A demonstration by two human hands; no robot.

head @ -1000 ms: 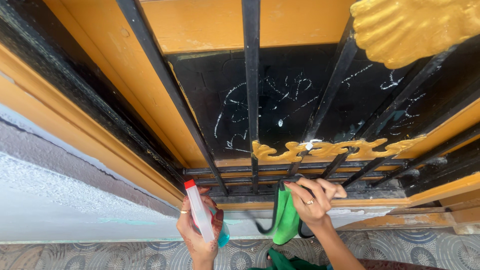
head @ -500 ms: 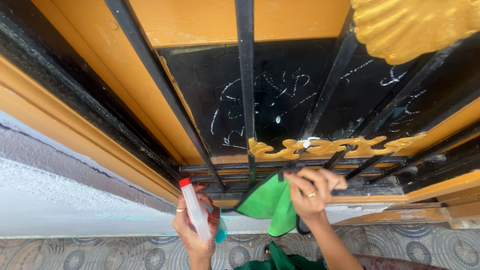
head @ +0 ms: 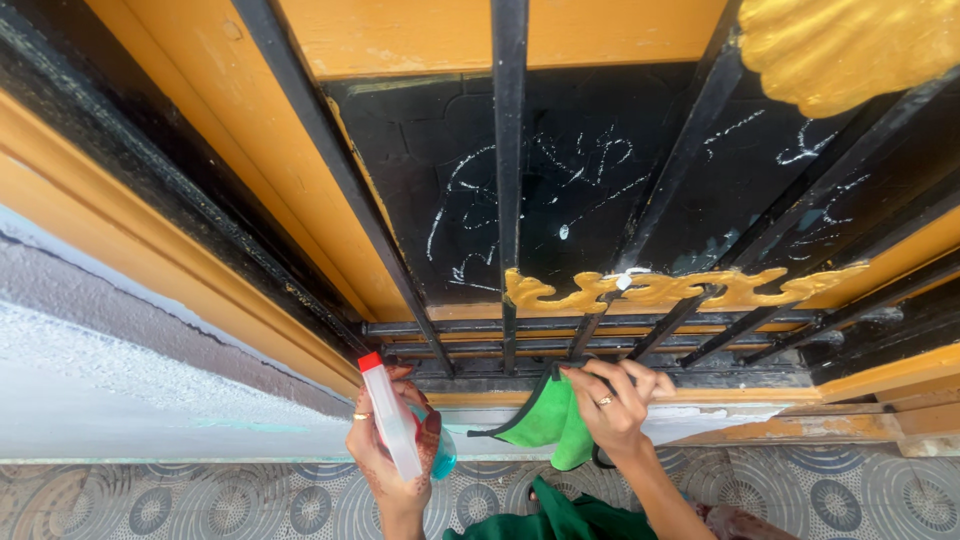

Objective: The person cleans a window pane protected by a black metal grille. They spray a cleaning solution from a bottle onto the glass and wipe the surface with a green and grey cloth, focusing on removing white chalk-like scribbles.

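A bottle (head: pixel 392 425) is held in the left hand (head: pixel 392 455), left of the right hand (head: pixel 615 410), by which a cloth (head: pixel 548 425) is pressed against the sill (head: pixel 720 420). Bars (head: pixel 508 180) are set before the pane (head: pixel 590 190); the floor (head: pixel 180 500) lies below.

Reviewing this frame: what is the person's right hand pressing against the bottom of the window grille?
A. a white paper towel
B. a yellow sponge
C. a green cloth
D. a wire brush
C: the right hand grips a green cloth at the grille's lower rail, while the left hand holds a spray bottle.

Soft green cloth (head: pixel 550 425), black metal bars (head: pixel 508 150)
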